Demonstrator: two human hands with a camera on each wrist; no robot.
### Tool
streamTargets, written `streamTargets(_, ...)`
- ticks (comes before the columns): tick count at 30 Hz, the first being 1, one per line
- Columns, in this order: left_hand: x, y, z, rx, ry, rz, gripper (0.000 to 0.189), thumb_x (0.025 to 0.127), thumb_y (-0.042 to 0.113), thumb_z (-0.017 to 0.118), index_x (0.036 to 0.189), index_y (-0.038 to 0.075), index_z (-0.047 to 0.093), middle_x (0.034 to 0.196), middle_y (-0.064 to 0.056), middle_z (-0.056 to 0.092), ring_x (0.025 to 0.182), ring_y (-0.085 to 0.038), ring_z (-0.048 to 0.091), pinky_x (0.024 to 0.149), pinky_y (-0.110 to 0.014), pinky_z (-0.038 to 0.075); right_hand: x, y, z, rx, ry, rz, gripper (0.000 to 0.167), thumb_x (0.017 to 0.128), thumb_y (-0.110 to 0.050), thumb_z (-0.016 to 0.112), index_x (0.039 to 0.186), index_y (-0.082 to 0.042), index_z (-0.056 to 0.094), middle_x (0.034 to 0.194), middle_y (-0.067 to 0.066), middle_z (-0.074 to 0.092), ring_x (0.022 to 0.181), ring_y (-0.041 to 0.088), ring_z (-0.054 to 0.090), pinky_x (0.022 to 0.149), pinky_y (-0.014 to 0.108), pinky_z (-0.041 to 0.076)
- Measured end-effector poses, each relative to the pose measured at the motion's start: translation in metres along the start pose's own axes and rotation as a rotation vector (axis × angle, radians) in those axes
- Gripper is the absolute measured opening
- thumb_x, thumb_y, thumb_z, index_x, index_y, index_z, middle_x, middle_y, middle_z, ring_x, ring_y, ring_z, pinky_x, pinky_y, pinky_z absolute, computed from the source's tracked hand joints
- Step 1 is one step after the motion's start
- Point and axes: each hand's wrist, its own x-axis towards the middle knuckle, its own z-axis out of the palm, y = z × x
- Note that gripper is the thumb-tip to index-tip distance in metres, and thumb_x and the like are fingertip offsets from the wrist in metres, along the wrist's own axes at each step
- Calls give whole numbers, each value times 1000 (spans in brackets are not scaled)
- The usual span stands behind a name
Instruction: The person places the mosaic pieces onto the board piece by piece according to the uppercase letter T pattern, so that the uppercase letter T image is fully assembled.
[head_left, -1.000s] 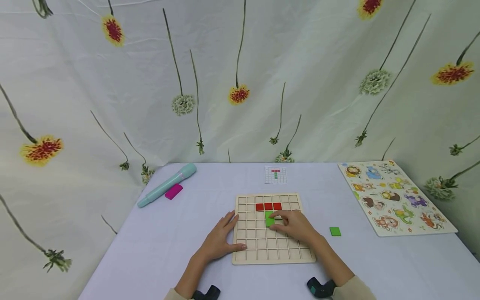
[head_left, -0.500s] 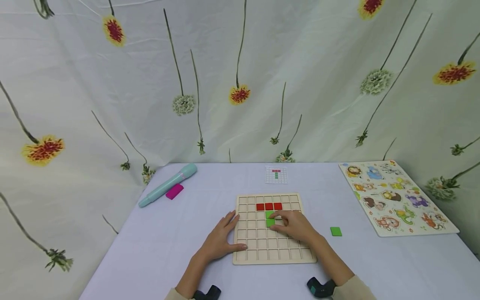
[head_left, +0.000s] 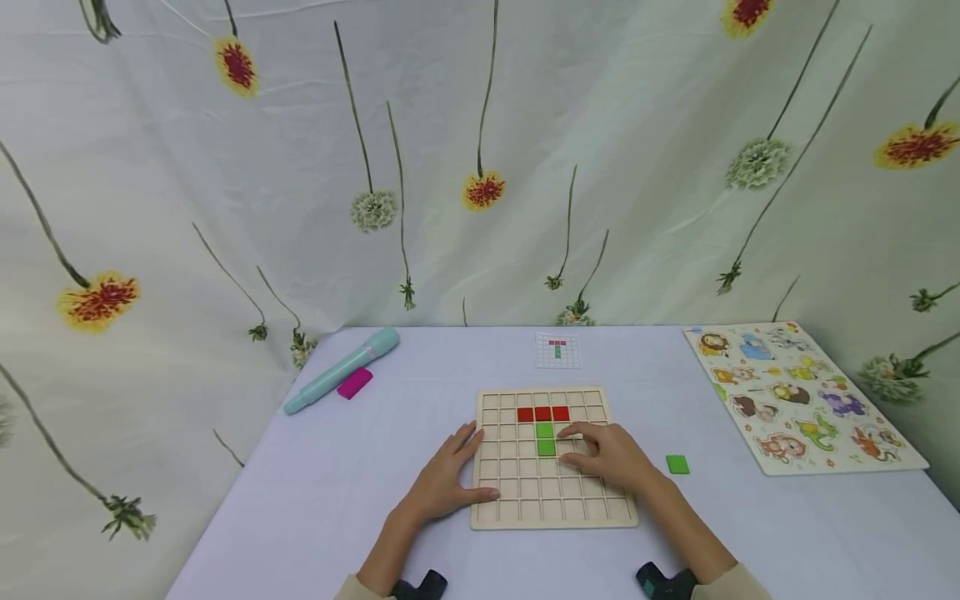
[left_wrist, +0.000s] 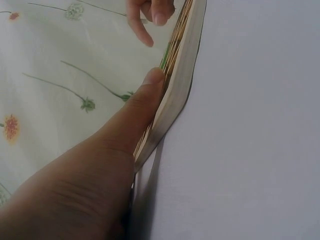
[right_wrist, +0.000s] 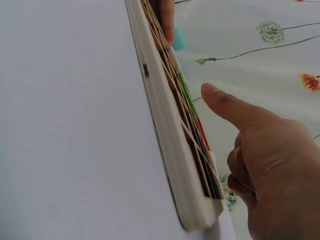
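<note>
A wooden grid board (head_left: 517, 512) lies on the table in front of the person. Across its upper rows runs a line of red square tiles (head_left: 542, 414); below the middle one sit two green tiles (head_left: 546, 448), forming a T. My left hand (head_left: 442, 479) rests along the board's left edge, thumb on its surface, as the left wrist view also shows with the thumb (left_wrist: 135, 110) on the rim. Just right of the green tiles, my right hand (head_left: 611, 454) hovers over the board with thumb and index finger apart and nothing between them. Another green tile (head_left: 677, 464) lies right of the board.
Behind the board lies a small pattern card (head_left: 558, 351) with a printed red and green T. A mint-green marker-like stick (head_left: 341, 372) and a magenta block (head_left: 355, 382) are at the back left. An animal picture board (head_left: 802, 400) lies at right.
My right hand has let go of the lower green tile and shifted slightly right, uncovering both green tiles. The left hand stays on the board's edge. The head view has turned slightly.
</note>
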Motion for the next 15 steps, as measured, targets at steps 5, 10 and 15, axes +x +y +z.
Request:
streamTargets(5,1,0,1,2,-3,-8,101,67,71,62,144,11,34,151,-6,23,135,-36,22,103,-52,28,-18,5,-17,19,10,19,30,78,-37,73,103,-22,68,50,-15,29,46,-1,25,43,17,24)
streamTargets(10,1,1,1,5,-1,-10,101,68,70,63,143,11,34,151,-6,23,135,-36,23,103,-52,28,-38,19,-34,-16,42,52,30,76,-36,74,103,-22,68,49,-15,30,44,-1,24,43,17,25)
streamTargets(15,1,0,1,15,4,-9,101,67,71,62,143,11,34,151,-6,24,135,-35,23,103,-52,29,-58,41,-49,-62,114,49,30,74,-37,75,101,-25,68,49,-17,28,45,-2,21,42,17,27)
